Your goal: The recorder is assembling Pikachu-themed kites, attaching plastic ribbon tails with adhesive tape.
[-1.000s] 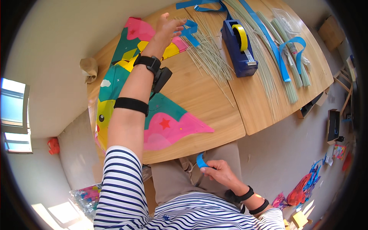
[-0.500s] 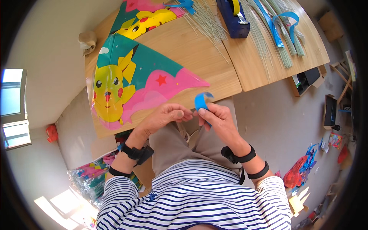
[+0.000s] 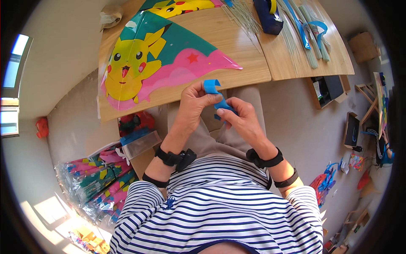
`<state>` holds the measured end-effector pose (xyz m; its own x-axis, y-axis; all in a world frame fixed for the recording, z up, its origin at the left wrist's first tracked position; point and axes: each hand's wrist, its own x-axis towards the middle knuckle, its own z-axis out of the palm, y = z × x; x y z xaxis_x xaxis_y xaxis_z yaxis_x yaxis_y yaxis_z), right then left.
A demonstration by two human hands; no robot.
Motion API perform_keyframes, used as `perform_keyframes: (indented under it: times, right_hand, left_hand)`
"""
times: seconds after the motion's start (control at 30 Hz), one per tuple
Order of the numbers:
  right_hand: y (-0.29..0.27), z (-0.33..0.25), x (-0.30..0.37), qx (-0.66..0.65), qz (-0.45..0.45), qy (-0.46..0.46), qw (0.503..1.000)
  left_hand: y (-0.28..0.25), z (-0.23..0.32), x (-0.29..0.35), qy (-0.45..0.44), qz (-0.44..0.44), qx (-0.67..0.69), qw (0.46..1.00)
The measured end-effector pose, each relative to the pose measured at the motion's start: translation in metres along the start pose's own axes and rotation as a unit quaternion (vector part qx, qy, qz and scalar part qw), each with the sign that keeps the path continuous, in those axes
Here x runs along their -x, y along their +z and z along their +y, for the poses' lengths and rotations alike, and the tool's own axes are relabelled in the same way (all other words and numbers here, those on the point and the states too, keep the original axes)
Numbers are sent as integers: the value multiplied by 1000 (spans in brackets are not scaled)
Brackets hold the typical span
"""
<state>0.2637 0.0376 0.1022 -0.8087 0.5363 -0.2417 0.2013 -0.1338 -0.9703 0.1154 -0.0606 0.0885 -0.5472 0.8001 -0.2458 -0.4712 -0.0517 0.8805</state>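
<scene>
A curled blue plastic strip [image 3: 211, 86] is held between my two hands above my lap, just off the table's front edge. My left hand [image 3: 191, 103] pinches its upper part between thumb and fingers. Lower down, my right hand [image 3: 243, 117] grips the other part, its fingers closed. Beyond them on the table lies a triangular kite sheet [image 3: 179, 50] in green and pink, printed with a yellow cartoon animal. One of its corners points to the right.
Another printed sheet [image 3: 186, 6] lies at the table's [image 3: 230, 53] far side. Thin pale rods [image 3: 242, 20], a dark blue tape dispenser [image 3: 267, 17] and bundled rods with blue strips [image 3: 315, 40] are at the far right. Plastic-wrapped printed sheets [image 3: 99, 180] are piled at lower left.
My left hand has moved up and taken hold of the blue strip, which only my right hand held before. The view has shifted, so the table appears higher.
</scene>
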Motion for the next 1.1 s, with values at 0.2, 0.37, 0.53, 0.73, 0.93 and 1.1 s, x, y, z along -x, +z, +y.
perform_keyframes:
  times: [0.2,0.37,0.53,0.73,0.93,1.1]
  right_hand:
    - [12,-11,1,-9,23,1,1000]
    - [9,-1,2,-58,27,0,998]
    - [8,-2,2,-39,22,10,999]
    - [11,-6,2,-60,24,30,997]
    - [8,2,1,-48,17,26,998]
    - [10,-1,2,-59,22,35,997]
  left_hand:
    - [-6,-1,10,15,5,-10,1000]
    - [-13,6,16,-8,-25,40,999]
    - [-18,3,15,-16,-19,25,999]
    - [-20,-2,13,-7,18,54,998]
    - [-20,1,13,2,26,65,998]
    - [-23,-3,10,16,31,45,998]
